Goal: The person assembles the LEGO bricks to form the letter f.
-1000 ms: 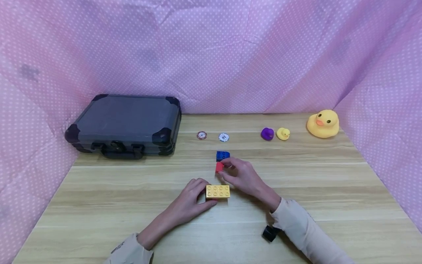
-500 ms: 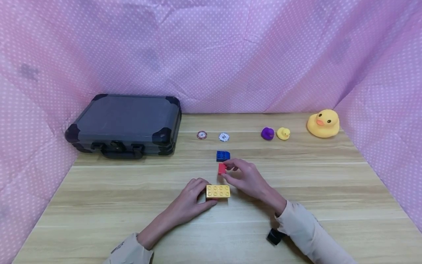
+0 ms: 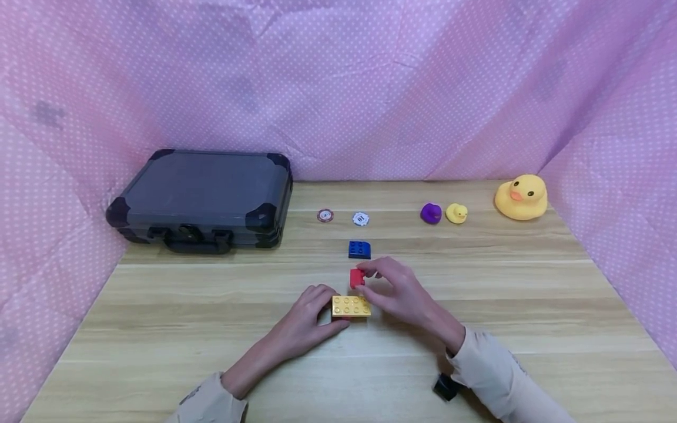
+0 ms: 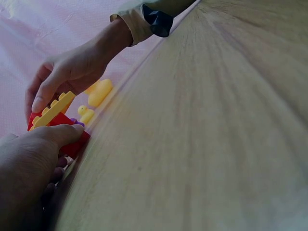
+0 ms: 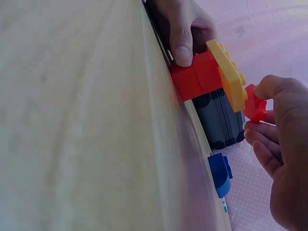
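My left hand (image 3: 301, 320) grips a small stack of toy building bricks at the middle of the table. Its top is a yellow eight-stud brick (image 3: 351, 306), and beneath that sit red bricks (image 5: 195, 74), best seen in the right wrist view. Thumb and fingers of my right hand (image 3: 402, 294) pinch a separate red brick (image 3: 357, 278). In the right wrist view this loose brick (image 5: 254, 103) is beside the yellow brick's studs; whether they touch I cannot tell. A blue brick (image 3: 359, 249) with a rounded end lies on the table beyond both hands.
A grey case with black corners (image 3: 201, 188) stands at the back left. Behind the blue brick lie a red-rimmed chip (image 3: 325, 215) and a white chip (image 3: 361, 219). Further right are a purple duck (image 3: 431, 214), a small yellow duck (image 3: 456, 214) and a big yellow duck (image 3: 521, 197).
My right hand has drawn the loose red brick away from the blue brick, toward me and closer to the yellow one. The left hand keeps its hold in place.
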Demonstrator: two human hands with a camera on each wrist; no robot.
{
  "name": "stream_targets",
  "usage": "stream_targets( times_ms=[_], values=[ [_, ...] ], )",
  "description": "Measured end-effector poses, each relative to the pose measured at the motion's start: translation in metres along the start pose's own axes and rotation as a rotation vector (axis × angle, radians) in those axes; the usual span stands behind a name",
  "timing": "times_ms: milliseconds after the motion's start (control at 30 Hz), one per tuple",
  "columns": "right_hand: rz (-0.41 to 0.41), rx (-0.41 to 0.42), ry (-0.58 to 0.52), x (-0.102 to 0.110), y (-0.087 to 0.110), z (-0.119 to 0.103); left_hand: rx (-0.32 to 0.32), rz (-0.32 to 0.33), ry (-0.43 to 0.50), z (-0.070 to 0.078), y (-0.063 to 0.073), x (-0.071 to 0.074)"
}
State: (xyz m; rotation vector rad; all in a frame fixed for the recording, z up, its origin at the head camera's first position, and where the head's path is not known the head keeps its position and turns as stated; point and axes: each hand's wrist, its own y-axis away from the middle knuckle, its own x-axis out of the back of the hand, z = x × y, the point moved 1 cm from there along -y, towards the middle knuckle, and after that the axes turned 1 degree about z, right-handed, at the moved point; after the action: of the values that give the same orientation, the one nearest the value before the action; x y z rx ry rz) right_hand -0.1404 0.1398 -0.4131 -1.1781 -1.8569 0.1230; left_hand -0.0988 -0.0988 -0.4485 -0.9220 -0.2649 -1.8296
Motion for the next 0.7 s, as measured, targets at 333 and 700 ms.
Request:
stream_targets(
  times_ms=[333,700],
  values=[
    [0.000,0.099,0.011,-0.003,0.003,-0.008,0.008,-0.008,0.007,0.001,0.000,0.001],
    [-0.010,0.146,0.015,-0.007,0.006,-0.012,0.002,-0.007,-0.002,0.001,-0.001,0.001]
  ],
)
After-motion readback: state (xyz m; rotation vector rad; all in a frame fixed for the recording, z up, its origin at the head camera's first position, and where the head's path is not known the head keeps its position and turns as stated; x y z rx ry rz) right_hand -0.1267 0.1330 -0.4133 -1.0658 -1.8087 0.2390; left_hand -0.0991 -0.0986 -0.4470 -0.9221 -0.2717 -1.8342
